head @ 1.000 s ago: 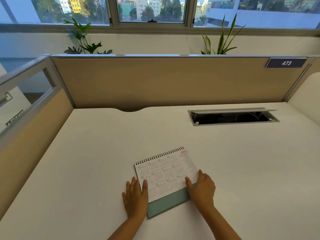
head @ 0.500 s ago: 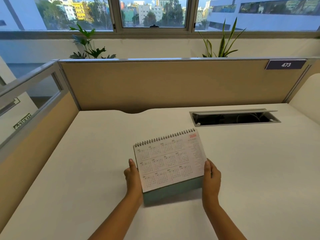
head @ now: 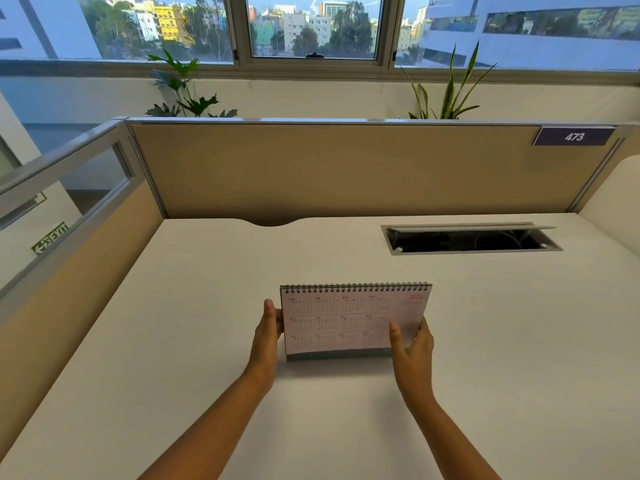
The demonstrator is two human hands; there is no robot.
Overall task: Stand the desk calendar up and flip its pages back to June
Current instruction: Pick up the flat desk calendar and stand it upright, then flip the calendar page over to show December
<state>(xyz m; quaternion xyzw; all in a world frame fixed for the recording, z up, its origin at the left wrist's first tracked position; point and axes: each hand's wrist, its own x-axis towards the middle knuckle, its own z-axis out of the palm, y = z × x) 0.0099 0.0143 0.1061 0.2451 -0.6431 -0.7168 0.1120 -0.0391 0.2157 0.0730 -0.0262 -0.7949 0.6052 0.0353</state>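
Note:
The desk calendar (head: 346, 320) stands upright on the white desk (head: 173, 341), spiral binding on top and a grey-green base at the bottom. Its facing page is a full-year overview with small month grids and a red year number at the top right. My left hand (head: 266, 336) grips the calendar's left edge. My right hand (head: 412, 344) holds the lower right corner, thumb on the front of the page and fingers behind it.
A beige partition (head: 346, 168) walls the desk at the back and left, with a "473" plate (head: 573, 136). An open cable tray (head: 471, 239) is sunk into the desk at the back right. Two plants (head: 183, 95) stand behind the partition.
The calendar lay flat under both hands, then was tilted up and squared to me. It now stands upright farther back on the desk, both hands still at its sides.

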